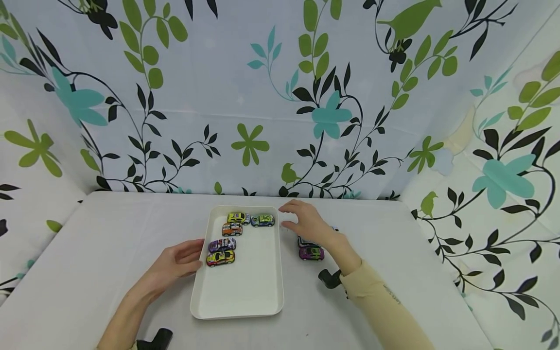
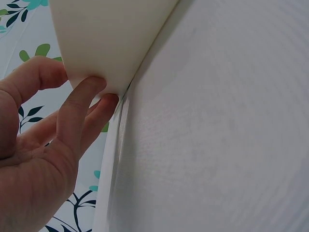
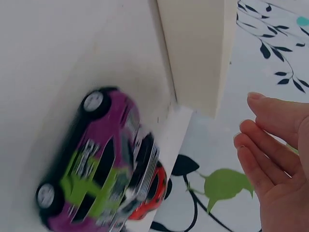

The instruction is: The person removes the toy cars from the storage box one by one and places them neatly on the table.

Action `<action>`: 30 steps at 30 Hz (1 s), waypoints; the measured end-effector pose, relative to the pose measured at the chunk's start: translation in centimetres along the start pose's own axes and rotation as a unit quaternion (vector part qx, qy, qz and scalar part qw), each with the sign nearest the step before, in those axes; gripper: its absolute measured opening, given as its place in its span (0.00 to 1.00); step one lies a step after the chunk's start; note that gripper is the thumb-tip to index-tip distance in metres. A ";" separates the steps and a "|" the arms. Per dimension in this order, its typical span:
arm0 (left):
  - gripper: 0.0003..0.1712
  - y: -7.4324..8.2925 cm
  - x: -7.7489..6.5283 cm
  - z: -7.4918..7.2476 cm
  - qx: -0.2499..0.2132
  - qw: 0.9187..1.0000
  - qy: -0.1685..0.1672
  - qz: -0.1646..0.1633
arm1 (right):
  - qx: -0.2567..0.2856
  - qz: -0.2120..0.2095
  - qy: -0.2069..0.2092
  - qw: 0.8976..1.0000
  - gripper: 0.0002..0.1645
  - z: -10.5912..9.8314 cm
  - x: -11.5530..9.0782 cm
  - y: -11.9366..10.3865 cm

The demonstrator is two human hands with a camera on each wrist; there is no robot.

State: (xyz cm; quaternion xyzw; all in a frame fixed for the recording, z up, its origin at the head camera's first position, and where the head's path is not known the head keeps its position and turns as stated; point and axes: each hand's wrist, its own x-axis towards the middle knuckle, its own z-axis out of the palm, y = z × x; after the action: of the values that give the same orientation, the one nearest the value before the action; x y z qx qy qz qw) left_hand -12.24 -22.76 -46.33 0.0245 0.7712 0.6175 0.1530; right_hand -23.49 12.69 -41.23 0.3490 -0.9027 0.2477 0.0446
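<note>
A white tray lies on the table, with several toy cars in its left and far part. Among them are a yellow car, a purple car, an orange car and a green car. Fingertips of my left hand touch the tray's left outer wall. Beside the far right corner of the tray, my right hand holds nothing, its fingers loosely bent. Under that forearm, outside the tray, sits a purple and green car; a red car shows behind it.
A dark car stands just behind the purple and green one, partly covered by the right hand. The white table meets a leaf-patterned cloth at its far edge. Black camera mounts hang at both wrists.
</note>
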 end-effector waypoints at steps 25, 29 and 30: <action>0.39 0.1 -0.1 -0.1 -0.002 1.000 0.008 -0.006 | -0.023 -0.005 -0.079 0.997 0.21 3.9 4.5 -1.8; 0.39 0.1 0.0 -0.1 -0.005 1.000 0.007 -0.004 | -0.043 -0.006 -0.079 0.996 0.21 4.3 4.6 -1.5; 0.39 0.1 0.0 -0.1 -0.005 1.000 0.008 -0.003 | -0.045 -0.005 -0.079 0.996 0.22 4.3 4.6 -1.4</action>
State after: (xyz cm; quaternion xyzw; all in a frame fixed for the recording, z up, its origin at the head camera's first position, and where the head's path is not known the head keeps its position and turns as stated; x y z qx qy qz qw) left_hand -12.25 -22.86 -46.21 0.0166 0.7694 0.6209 0.1490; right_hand -25.65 6.91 -43.27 0.3699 -0.9118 0.1780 -0.0092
